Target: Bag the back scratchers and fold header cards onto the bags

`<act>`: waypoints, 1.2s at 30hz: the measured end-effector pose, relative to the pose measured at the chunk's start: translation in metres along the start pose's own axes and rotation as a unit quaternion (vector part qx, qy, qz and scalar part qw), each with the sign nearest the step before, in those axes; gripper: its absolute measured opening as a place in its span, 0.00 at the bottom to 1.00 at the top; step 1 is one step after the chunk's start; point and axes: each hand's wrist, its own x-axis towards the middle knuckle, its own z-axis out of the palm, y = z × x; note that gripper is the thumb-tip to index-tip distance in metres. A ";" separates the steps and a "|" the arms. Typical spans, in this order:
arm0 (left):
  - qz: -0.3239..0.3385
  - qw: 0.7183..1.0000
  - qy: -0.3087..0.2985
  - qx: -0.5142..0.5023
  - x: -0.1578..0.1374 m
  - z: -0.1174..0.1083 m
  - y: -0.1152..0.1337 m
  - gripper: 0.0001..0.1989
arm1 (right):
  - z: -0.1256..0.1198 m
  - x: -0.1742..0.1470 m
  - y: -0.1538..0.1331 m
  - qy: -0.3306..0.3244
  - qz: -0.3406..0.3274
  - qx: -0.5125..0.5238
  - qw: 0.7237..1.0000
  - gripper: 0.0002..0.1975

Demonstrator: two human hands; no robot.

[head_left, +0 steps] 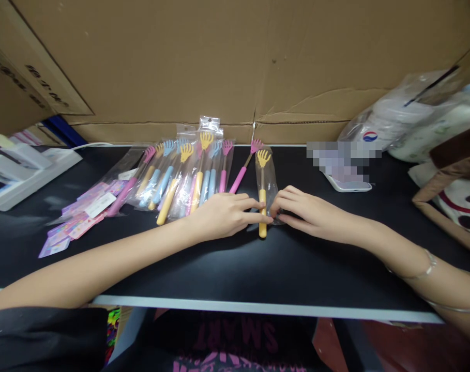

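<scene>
Scratcher [262,192], yellow, lies on the surface [219,274], partly inside a clear sleeve [271,178]. Left hand [227,214]: fingers nearly closed across its handle. Right hand [310,214]: fingers pinched at the sleeve's edge. Best, I judge: scratcher steady, sleeve gently taut, no hard tugging.

Yel. scratcher [262,195], pink scratcher [238,179], blk tabletop [227,276] w/ lt-gray edge [258,307], brn cardboard [161,62]

Over there on the surface [235,274], bunched backscratchers [198,187] lie between the cards [77,219], left, and the phone [353,187], right; cardboard [180,62] stands behind them.
</scene>
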 end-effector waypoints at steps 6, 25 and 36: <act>0.001 1.000 0.016 -0.007 0.001 0.001 0.000 0.17 | 0.000 0.001 0.004 0.004 0.002 0.024 1.000 0.10; -0.006 1.000 0.012 0.001 0.000 0.001 0.001 0.17 | 0.000 -0.001 0.001 0.010 0.006 0.009 1.000 0.09; -0.008 1.000 0.014 -0.007 0.000 0.001 0.002 0.16 | 0.000 -0.002 0.004 0.003 0.009 0.044 0.999 0.08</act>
